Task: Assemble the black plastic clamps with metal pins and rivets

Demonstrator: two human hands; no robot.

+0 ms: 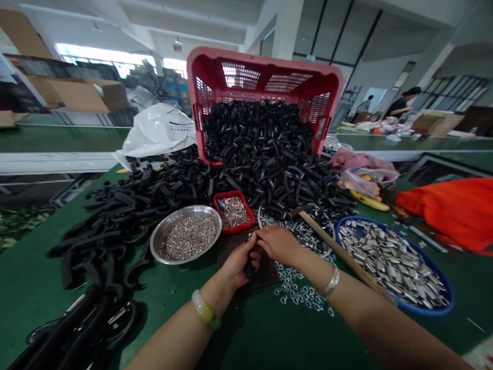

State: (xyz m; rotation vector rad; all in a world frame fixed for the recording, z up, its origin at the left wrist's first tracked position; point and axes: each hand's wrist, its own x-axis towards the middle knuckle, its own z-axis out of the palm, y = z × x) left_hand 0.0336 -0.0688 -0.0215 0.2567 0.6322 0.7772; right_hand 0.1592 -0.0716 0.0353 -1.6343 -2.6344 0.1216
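My left hand (pixel 239 263) is wrapped round a black plastic part (pixel 250 268), mostly hidden by the fingers. My right hand (pixel 278 244) meets it at the top of that part, thumb and fingertips pinched together; whatever they pinch is too small to make out. Under both hands lies a dark flat plate (pixel 265 277). Just left stands a steel bowl (pixel 154 245) of small metal pins, and behind the hands a red tray (pixel 219 226) holds more pins and a blue-tipped item. Loose metal nuts (pixel 298 294) lie to the right.
A tipped red crate (pixel 265 59) spills black parts (pixel 262 149) across the green table (pixel 162 318). A wooden-handled hammer (pixel 339 252) leans over a bowl of hardware. A blue tray (pixel 449 306) of metal sleeves, bananas (pixel 370 201) and orange cloth (pixel 458 210) lie right. People are behind.
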